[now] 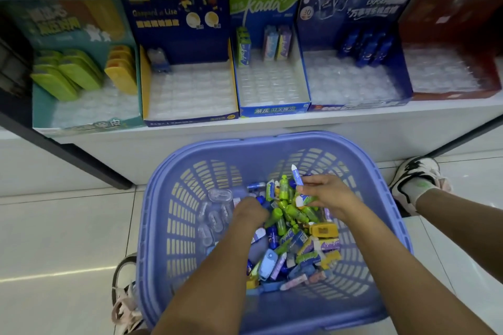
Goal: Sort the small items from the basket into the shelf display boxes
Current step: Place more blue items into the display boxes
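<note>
A blue plastic basket [174, 198] stands on the floor below the shelf, holding several small items [294, 239]: green bottle shapes, blue, purple and yellow packs, clear cases. My right hand [329, 193] is over the pile and pinches a small blue-and-white item [296, 173], with a green-and-white one [306, 200] under its fingers. My left hand [249, 212] reaches down into the pile, fingers curled among the items; what it holds is hidden. Several display boxes line the shelf: teal [81, 122], dark blue with yellow sides [190, 117], blue kada box [272, 110], blue [353, 105], red [449, 95].
The white shelf edge [353, 117] runs just above the basket's far rim. A dark upright [68, 149] slants at the left. My shoes are on the tiled floor, one at the right [413, 177], one at the lower left [125, 294].
</note>
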A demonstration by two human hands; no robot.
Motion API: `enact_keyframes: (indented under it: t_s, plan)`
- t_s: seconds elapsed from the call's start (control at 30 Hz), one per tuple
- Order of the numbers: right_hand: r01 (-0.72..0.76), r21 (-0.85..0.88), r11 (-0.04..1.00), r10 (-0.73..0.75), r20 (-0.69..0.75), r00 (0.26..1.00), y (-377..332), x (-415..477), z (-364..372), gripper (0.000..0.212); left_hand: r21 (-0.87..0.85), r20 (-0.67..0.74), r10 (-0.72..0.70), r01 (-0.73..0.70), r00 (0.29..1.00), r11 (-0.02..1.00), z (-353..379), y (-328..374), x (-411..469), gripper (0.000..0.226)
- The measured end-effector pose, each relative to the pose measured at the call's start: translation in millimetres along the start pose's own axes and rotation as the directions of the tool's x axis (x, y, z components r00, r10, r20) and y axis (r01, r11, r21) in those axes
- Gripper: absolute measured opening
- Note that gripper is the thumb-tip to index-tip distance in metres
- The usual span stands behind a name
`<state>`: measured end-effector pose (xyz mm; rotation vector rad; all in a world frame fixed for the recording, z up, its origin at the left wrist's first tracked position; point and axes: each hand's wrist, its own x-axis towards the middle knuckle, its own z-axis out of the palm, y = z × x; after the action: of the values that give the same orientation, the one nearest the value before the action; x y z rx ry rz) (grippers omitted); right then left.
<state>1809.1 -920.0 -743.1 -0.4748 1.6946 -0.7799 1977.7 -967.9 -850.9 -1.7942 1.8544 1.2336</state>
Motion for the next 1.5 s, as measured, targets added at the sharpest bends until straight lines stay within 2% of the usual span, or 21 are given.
enact_keyframes:
  t_s: [0.07, 0.1, 0.17, 0.2, 0.23, 0.3, 0.37, 0.47, 0.57, 0.63, 0.73, 0.87, 0.97, 1.03, 1.07, 1.17, 1.3, 1.33, 1.43, 1.5]
  plan:
    - [0.013, 0.027, 1.0, -0.014, 0.025, 1.0, -2.6, -8.8, -2.6, 0.046, -0.254, 0.037, -0.077, 0.084, 0.996, 0.963, -11.6, -3.8, -7.4, 0.029]
    - [0.036, 0.036, 0.999, -0.037, 0.021, 0.999, -4.2, -13.2, -2.4, 0.046, -0.468, 0.089, -0.088, 0.119, 0.992, 0.876, -16.2, -2.4, -13.4, 0.023]
    - [0.123, 0.027, 0.992, -0.123, -0.01, 0.992, -9.6, -22.0, 0.2, 0.041, -0.794, 0.236, 0.033, 0.173, 0.971, 0.583, -29.5, 5.1, -32.5, 0.017]
    - [0.18, 0.014, 0.984, -0.179, -0.036, 0.983, -13.7, -26.8, 2.4, 0.038, -0.878, 0.278, 0.135, 0.195, 0.951, 0.438, -37.7, 9.9, -43.2, 0.018]
    - [0.244, -0.013, 0.97, -0.244, -0.066, 0.967, -18.0, -31.5, 4.8, 0.036, -0.926, 0.295, 0.237, 0.215, 0.926, 0.309, -45.8, 15.4, -53.1, 0.022]
    - [0.388, -0.167, 0.906, -0.409, -0.117, 0.905, -29.1, -40.9, 9.7, 0.032, -0.967, 0.253, 0.433, 0.221, 0.865, 0.123, -60.6, 28.6, -74.6, 0.029]
    - [0.483, -0.345, 0.805, -0.548, -0.121, 0.827, -40.4, -51.0, 16.6, 0.028, -0.978, 0.154, 0.528, 0.206, 0.835, -0.041, -71.1, 42.7, -96.8, 0.028]
    - [0.579, -0.458, 0.674, -0.694, -0.125, 0.709, -57.4, -67.8, 29.7, 0.03, -0.955, -0.008, 0.576, 0.165, 0.817, -0.246, -79.5, 58.3, -125.4, 0.025]
    - [0.65, -0.505, 0.568, -0.776, -0.063, 0.628, -72.1, -77.2, 39.9, 0.033, -0.909, -0.119, 0.53, 0.123, 0.84, -0.399, -88.3, 68.2, -142.4, 0.021]
    - [0.671, -0.502, 0.546, -0.787, -0.032, 0.616, -79.5, -80.2, 47.2, 0.033, -0.904, -0.154, 0.454, 0.061, 0.878, -0.423, -96.6, 72.8, -147.6, 0.026]
    - [0.675, -0.453, 0.582, -0.763, -0.018, 0.646, -89.3, -82.8, 57.5, 0.032, -0.902, -0.176, 0.372, 0.002, 0.911, -0.431, -107.8, 75.3, -148.9, 0.032]
    - [0.699, -0.129, 0.703, -0.707, -0.027, 0.706, -113.3, -82.1, 64.0, 0.024, -0.87, -0.187, 0.345, 0.008, 0.92, -0.494, -124.0, 72.0, -151.1, 0.016]
    - [0.704, -0.024, 0.71, -0.704, 0.013, 0.71, -133.9, -78.1, 64.3, 0.02, -0.848, -0.182, 0.308, 0.009, 0.934, -0.529, -137.4, 70.8, -153.3, 0.009]
    - [0.694, 0.106, 0.712, -0.696, -0.021, 0.717, -151.3, -71.7, 61.1, 0.02, -0.837, -0.177, 0.253, -0.01, 0.951, -0.548, -146.9, 69.2, -154.3, 0.006]
    - [0.707, 0.116, 0.698, -0.705, -0.064, 0.707, -161.8, -65.9, 57.6, 0.021, -0.833, -0.183, 0.223, -0.03, 0.958, -0.553, -151.6, 67.6, -154.9, 0.005]
    - [0.75, -0.115, 0.652, -0.754, -0.205, 0.624, -196.3, -39.4, 43.9, 0.021, -0.816, -0.225, 0.167, -0.092, 0.96, -0.571, -163.2, 63.0, -156.9, 0.004]
    - [0.714, -0.47, 0.519, -0.853, -0.228, 0.47, -236.5, -8.9, 41.3, 0.019, -0.815, -0.252, 0.134, -0.135, 0.958, -0.563, -168.6, 61.2, -158.1, 0.005]
    - [0.685, -0.529, 0.501, -0.86, -0.214, 0.464, -244.8, -3.4, 43.7, 0.019, -0.82, -0.255, 0.134, -0.141, 0.958, -0.554, -168.9, 60.9, -158.0, 0.005]
    - [0.619, -0.598, 0.509, -0.824, -0.131, 0.551, -264.4, 14.7, 51.5, 0.024, -0.838, -0.266, 0.149, -0.152, 0.952, -0.525, -169.0, 60.1, -157.0, 0.006]
    - [0.554, -0.694, 0.46, -0.809, -0.07, 0.584, -270.7, 24.5, 53.8, 0.025, -0.842, -0.272, 0.151, -0.159, 0.95, -0.516, -169.7, 59.6, -156.3, 0.006]
